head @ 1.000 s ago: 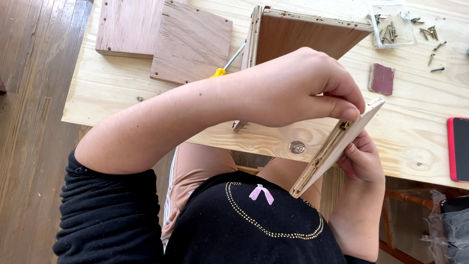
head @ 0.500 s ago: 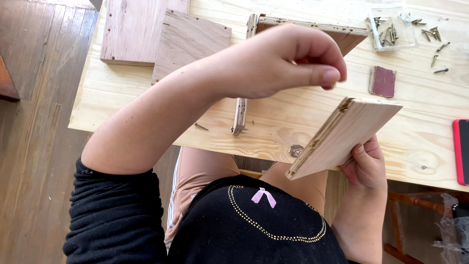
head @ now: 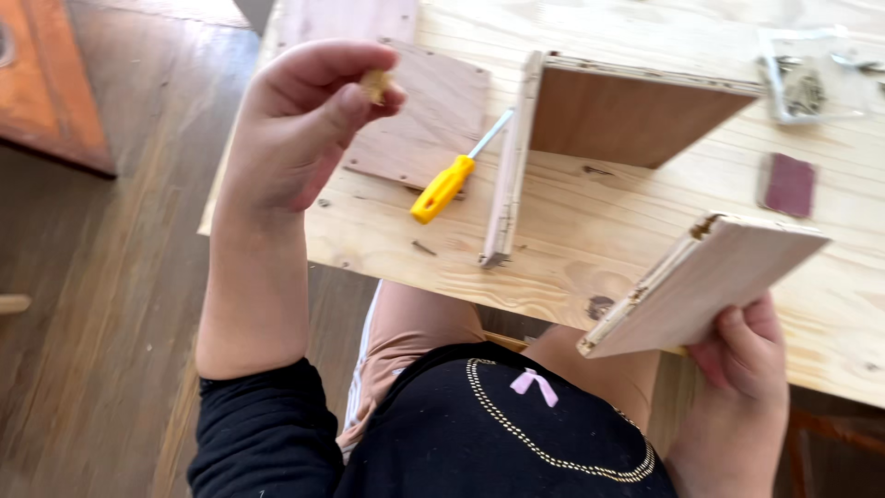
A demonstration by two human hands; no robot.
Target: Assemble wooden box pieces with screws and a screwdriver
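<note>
My left hand [head: 300, 124] is raised at the upper left and pinches a small tan bit of wood [head: 375, 85] between thumb and fingers. My right hand [head: 742, 355] grips the lower end of a thin plywood panel [head: 705, 281], held tilted over the table's front edge. Between the hands, a screwdriver with a yellow handle [head: 444, 187] lies on the pale wooden table [head: 590, 221]. Beside it stands a partly built plywood box [head: 608, 115] with one side open.
Flat reddish-brown boards [head: 433, 115] lie at the table's back left. A small dark red sanding block [head: 789, 184] and a clear tray of screws [head: 807, 83] sit at the right. Brown plank floor [head: 111, 304] runs along the left. My lap is below the table edge.
My left hand has pulled away from the panel's edge and swung up and left, carrying the small wood bit. The panel stays in my right hand, tilted flatter.
</note>
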